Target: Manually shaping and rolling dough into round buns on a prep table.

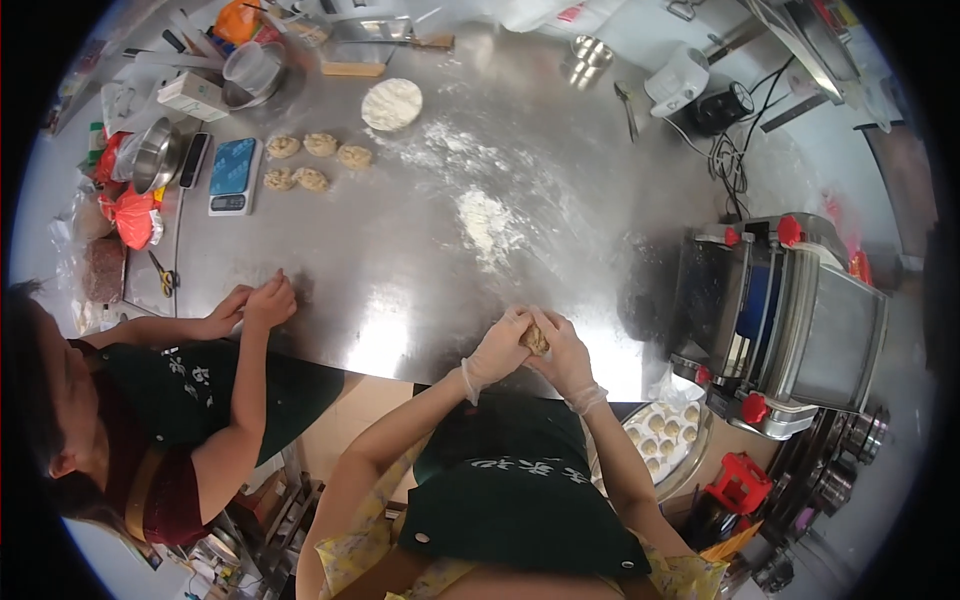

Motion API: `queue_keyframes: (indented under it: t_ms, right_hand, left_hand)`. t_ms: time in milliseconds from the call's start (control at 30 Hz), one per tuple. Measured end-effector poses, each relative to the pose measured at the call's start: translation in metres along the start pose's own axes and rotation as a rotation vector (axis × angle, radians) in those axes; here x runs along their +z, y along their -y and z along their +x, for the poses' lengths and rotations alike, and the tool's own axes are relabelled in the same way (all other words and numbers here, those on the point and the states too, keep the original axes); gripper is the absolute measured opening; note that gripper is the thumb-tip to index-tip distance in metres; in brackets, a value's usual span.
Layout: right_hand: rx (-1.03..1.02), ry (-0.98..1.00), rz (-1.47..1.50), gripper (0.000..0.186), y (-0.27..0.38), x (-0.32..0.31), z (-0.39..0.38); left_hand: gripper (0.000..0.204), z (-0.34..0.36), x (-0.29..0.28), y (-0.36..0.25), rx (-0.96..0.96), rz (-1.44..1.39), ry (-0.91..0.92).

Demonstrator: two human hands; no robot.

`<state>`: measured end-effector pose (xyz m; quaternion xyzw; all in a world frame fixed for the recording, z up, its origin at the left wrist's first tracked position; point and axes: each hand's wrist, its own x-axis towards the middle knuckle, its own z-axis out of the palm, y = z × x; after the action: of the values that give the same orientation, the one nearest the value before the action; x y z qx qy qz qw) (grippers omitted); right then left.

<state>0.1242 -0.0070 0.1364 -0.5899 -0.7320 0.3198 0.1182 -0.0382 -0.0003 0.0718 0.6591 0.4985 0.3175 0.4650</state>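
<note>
Near the front edge of the steel table, my left hand and my right hand, both in clear gloves, are cupped together around a lumpy beige dough piece. Their fingers partly hide it. Several similar dough lumps sit at the back left, beside a digital scale with a blue top. A bowl of flour stands behind them, and loose flour is scattered across the middle of the table.
A co-worker stands at my left, hands together over the table. A machine with red knobs stands at right, beside a tray of dough rounds. Steel bowls, scissors, a small appliance and cables line the sides.
</note>
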Motion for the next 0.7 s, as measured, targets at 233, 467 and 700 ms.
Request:
queue_keyframes:
  t_ms: [233,467,700]
  right_hand:
    - [0.351,-0.201,0.729,0.053,-0.079,0.002,-0.055]
    - [0.300,-0.423,1.052,0.055,-0.103,0.008,-0.071]
    - [0.310,-0.388,0.424,0.057,-0.111,-0.016,-0.070]
  left_hand:
    - [0.062,0.063,0.009,0.008,0.162,0.647,-0.095]
    - [0.076,0.058,0.089,0.018,0.208,1.149,0.214]
    - [0.083,0.034,0.019,0.028,0.078,0.764,0.269]
